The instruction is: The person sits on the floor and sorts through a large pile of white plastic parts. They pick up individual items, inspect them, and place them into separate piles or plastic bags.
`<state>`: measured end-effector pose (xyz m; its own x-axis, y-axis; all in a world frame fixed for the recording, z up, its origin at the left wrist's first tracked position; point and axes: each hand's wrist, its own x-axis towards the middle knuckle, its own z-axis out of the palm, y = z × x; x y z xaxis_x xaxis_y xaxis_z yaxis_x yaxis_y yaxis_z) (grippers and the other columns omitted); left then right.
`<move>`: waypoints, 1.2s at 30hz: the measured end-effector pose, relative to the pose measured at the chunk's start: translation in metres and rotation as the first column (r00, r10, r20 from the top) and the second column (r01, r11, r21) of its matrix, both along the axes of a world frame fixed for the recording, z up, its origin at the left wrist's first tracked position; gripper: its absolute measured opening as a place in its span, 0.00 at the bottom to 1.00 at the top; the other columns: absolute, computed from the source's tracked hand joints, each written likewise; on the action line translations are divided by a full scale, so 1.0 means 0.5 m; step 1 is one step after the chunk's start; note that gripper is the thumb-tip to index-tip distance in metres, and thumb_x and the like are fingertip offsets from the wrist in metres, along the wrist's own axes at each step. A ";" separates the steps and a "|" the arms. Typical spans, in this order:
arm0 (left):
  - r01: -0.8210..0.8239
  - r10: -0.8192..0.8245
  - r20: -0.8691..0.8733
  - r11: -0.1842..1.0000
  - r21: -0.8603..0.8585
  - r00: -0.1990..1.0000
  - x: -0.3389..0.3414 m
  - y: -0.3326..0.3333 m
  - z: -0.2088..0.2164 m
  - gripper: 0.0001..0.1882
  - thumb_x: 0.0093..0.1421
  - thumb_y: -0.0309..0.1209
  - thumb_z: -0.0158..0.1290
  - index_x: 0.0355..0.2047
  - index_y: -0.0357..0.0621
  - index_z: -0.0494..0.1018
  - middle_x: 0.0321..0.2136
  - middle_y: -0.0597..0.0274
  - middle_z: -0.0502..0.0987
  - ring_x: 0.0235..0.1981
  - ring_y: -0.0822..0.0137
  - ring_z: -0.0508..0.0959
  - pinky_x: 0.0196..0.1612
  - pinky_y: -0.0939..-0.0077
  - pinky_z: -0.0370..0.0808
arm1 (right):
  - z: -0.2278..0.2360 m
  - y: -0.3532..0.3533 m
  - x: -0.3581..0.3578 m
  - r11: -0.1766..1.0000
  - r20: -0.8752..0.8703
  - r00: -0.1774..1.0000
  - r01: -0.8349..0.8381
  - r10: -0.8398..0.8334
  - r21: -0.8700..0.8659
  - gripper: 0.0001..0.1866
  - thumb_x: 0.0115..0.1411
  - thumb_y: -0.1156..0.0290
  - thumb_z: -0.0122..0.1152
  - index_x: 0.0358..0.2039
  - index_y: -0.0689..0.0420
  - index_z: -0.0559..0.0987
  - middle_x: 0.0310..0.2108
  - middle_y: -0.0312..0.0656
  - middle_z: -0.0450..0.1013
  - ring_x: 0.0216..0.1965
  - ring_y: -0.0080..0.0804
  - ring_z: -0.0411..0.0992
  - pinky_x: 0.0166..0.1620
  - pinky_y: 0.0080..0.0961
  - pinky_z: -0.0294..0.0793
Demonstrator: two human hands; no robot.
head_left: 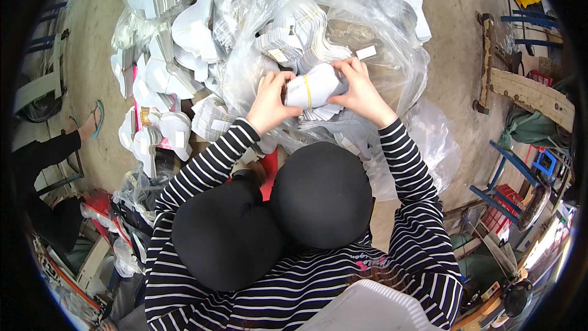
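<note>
Between both hands I hold a bundle of white cut pieces (318, 87) with a yellow band around its middle. My left hand (269, 101) grips its left end, thumb below and fingers above. My right hand (360, 93) closes on the right end, thumb underneath. Just beyond the bundle, more banded stacks of pale pieces (288, 40) lie in a large clear plastic bag (392, 30) spread open on the floor. Another stack (343, 130) lies right below my hands, partly hidden by my knee.
Many labelled stacks of white shaped pieces (162, 73) are heaped to the left. Another person's leg and sandalled foot (95, 121) show at far left. Wooden and blue metal frames (520, 175) stand on the right. Concrete floor (453, 30) surrounds the bag.
</note>
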<state>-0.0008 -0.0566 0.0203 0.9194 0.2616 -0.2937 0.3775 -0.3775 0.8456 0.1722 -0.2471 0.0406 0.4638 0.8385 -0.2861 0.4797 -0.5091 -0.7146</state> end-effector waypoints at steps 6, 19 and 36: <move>0.039 -0.141 0.420 0.969 0.242 0.897 -0.042 -0.020 -0.011 0.34 0.34 0.16 0.66 0.45 0.51 0.72 0.58 0.46 0.60 0.62 0.41 0.61 0.64 0.48 0.62 | -0.018 -0.032 -0.041 0.938 0.571 0.820 -0.237 0.053 0.253 0.21 0.40 0.80 0.67 0.36 0.48 0.75 0.43 0.29 0.74 0.55 0.37 0.69 0.66 0.50 0.54; 0.020 -0.334 0.594 0.882 0.472 0.731 -0.041 0.004 -0.019 0.29 0.40 0.16 0.60 0.44 0.57 0.77 0.54 0.62 0.70 0.63 0.48 0.65 0.63 0.54 0.70 | -0.038 -0.061 -0.058 0.865 0.769 0.617 -0.282 -0.168 0.415 0.17 0.40 0.77 0.65 0.31 0.41 0.75 0.44 0.28 0.74 0.57 0.36 0.65 0.66 0.45 0.52; 0.012 -0.334 0.616 0.884 0.467 0.713 -0.043 0.006 -0.015 0.31 0.40 0.14 0.59 0.46 0.57 0.76 0.55 0.60 0.69 0.63 0.47 0.65 0.63 0.54 0.69 | -0.017 -0.055 -0.057 0.859 0.781 0.607 -0.313 -0.146 0.404 0.13 0.47 0.79 0.63 0.31 0.46 0.74 0.41 0.29 0.80 0.50 0.31 0.74 0.69 0.43 0.47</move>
